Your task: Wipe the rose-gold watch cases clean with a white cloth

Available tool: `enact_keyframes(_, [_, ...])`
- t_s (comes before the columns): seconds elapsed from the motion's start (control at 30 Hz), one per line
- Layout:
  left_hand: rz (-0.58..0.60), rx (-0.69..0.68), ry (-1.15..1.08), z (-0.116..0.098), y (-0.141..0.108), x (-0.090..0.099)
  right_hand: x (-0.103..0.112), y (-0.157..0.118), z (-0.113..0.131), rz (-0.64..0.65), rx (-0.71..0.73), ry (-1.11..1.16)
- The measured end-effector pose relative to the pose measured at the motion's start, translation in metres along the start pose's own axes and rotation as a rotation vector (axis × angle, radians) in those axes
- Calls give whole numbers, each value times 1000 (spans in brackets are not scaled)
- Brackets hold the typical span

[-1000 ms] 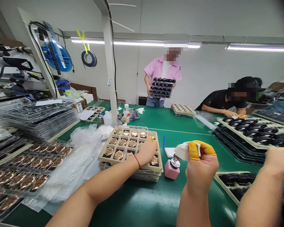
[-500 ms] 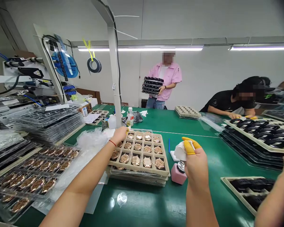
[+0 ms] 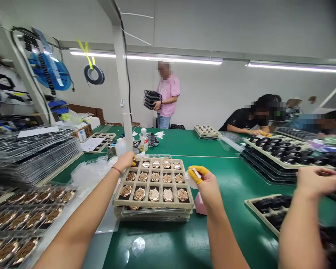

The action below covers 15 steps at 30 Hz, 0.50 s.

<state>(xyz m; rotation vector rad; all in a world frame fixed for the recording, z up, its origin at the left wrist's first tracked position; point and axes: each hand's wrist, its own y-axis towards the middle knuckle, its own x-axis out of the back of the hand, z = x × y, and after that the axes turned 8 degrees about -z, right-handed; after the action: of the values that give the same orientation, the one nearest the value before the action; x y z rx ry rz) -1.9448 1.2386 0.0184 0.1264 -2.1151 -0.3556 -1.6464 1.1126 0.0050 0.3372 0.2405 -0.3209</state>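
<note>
My left hand (image 3: 125, 161), with a yellow finger cot, is at the back left corner of a cream tray (image 3: 154, 204) that holds rows of rose-gold watch cases (image 3: 154, 194). Its fingers are drawn together beside a compartment showing only black lining; what they hold, if anything, is hidden. My right hand (image 3: 208, 183) wears yellow finger cots too and pinches a folded white wipe (image 3: 190, 179) just off the tray's right edge. Below that hand, partly covered by it, stands a pink bottle (image 3: 200, 204). The tray rests on a stack of similar trays.
Clear trays of watch cases (image 3: 25, 218) and a plastic bag (image 3: 89, 172) lie at left. A white post (image 3: 123, 74) rises behind the tray. On the right, another person's arm (image 3: 304, 213) reaches over trays of black straps (image 3: 271, 203). A person in pink (image 3: 169, 97) carries stacked trays.
The view has swung to the right. My right hand has come down and left with the wipe, close to the tray's edge. The neighbouring arm reaches further in.
</note>
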Motion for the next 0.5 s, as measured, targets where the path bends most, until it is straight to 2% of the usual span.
enact_keyframes(0.07, [-62, -11, 0, -10, -15, -3, -4, -3, -2, 33, 39, -34])
enact_keyframes(0.13, [-98, -40, -60, -26, -37, -13, -11, -8, -2, 58, 91, -79])
enact_keyframes(0.2, [-32, -88, -246, -45, -65, -27, -19, -15, -4, 90, 162, -128])
enact_keyframes(0.27, [69, -187, -357, -62, -92, -39, -27, -21, -6, 187, 248, -165])
enact_keyframes(0.33, [101, -287, -378, -72, -111, -46, -32, -25, -11, 279, 226, -176])
enact_keyframes(0.43, [153, -349, -378, -74, -119, -48, -34, -28, -17, 368, 122, -205])
enact_keyframes(0.5, [202, -362, -387, -69, -117, -47, -35, -29, -20, 405, 216, -327])
